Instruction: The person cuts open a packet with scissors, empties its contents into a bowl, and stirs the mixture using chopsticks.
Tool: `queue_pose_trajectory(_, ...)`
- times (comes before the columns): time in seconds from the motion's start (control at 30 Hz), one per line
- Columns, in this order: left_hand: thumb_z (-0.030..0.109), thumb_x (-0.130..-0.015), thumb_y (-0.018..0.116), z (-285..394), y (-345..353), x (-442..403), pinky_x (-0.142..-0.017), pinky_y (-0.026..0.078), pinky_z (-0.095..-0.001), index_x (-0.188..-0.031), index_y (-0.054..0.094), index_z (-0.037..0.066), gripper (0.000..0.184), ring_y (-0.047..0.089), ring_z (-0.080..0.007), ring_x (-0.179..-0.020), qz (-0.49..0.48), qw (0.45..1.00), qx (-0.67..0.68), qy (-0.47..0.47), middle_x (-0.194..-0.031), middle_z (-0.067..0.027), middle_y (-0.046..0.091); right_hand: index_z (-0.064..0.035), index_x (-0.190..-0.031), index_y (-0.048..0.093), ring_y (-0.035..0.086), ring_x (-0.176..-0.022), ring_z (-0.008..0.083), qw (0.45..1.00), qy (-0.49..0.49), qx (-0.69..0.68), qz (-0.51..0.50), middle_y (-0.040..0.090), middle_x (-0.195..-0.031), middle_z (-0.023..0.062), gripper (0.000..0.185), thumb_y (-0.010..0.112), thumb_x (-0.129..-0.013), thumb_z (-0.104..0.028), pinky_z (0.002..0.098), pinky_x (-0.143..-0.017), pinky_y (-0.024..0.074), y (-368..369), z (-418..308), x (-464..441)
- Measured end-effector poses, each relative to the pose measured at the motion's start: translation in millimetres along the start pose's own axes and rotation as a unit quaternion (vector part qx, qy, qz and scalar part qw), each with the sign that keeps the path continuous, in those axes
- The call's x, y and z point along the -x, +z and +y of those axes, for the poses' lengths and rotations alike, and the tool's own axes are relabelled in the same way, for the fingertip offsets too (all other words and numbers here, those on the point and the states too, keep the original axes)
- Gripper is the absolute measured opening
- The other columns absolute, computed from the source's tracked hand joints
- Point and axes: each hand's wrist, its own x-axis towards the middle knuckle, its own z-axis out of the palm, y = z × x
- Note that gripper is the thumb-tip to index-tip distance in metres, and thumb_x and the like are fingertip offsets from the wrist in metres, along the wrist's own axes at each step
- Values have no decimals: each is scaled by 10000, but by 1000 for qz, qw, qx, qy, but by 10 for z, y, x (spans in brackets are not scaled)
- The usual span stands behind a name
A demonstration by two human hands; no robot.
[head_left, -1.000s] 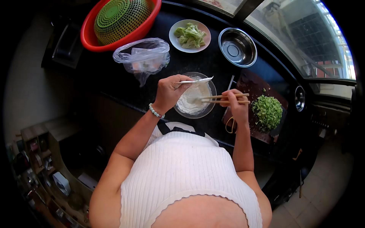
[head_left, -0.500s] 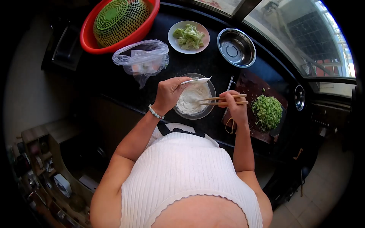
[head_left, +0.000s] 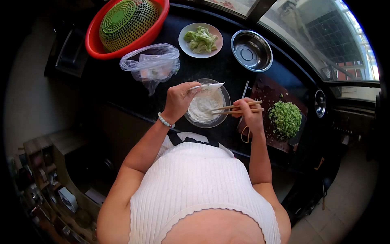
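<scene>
My left hand (head_left: 178, 101) pinches a small white packet (head_left: 211, 86), tilted over a clear glass bowl (head_left: 226, 112). White flour-like powder (head_left: 203, 109) lies in the bowl, with a hollow near its middle. With my right hand (head_left: 250, 113) I grip a pair of wooden chopsticks (head_left: 227, 110); their tips rest in the powder. Whether anything is falling from the packet I cannot make out. Right of that hand, a heap of finely chopped greens (head_left: 285, 120) sits on a dark reddish cutting board (head_left: 264, 90).
A plate of pale green leaves (head_left: 201, 40) and a steel bowl (head_left: 252, 51) stand behind the glass bowl. To the left are a clear plastic bag (head_left: 152, 67) and a red basin (head_left: 91, 42) holding a green strainer (head_left: 126, 24). A window (head_left: 317, 36) borders the counter.
The packet in my left hand has tipped, showing more of its white face. The chopsticks have shifted slightly left in the powder. My right hand keeps its grip.
</scene>
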Motion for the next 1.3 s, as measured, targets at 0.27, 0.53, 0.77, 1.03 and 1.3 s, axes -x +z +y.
queue_pose_trajectory(0.27,64,-803,690,63,-43,6,-591,475,-212,-879,678,-9,106,607,-69,-668,-15,1000,-6,-18,-732,-51,665,18,-944,647,656,-699,145,1000,-22,-11,14,663,-777,88,213,508,-944,-144,251,-655,545,-88,77,-2)
queue_pose_trajectory(0.53,111,-868,626,52,-43,4,-609,482,-221,-943,660,-25,159,606,-85,-683,-42,999,13,7,-784,-69,672,27,-985,628,647,-697,138,993,36,-98,57,643,-813,102,222,551,-929,-173,254,-593,561,22,194,203)
queue_pose_trajectory(0.77,88,-875,596,94,-150,4,-620,484,-230,-957,654,-25,151,611,-95,-702,-64,998,-2,12,-803,-81,671,15,-927,649,618,-620,114,955,176,178,-159,632,-794,62,150,615,-854,-112,239,-553,499,-35,10,474)
queue_pose_trajectory(1.03,55,-846,626,293,-181,11,-694,494,-238,-956,654,-21,136,629,-126,-758,-104,994,7,36,-870,-92,671,-9,-902,666,633,-729,233,931,-226,288,-8,618,-839,102,117,641,-790,12,287,-641,511,439,-250,-161)
queue_pose_trajectory(1.3,22,-758,690,124,-259,44,-685,510,-284,-891,678,25,134,653,-221,-780,-72,990,-39,115,-877,-109,676,28,-898,658,633,-736,172,971,-162,176,9,618,-881,90,113,641,-787,35,247,-657,506,404,-112,-183)
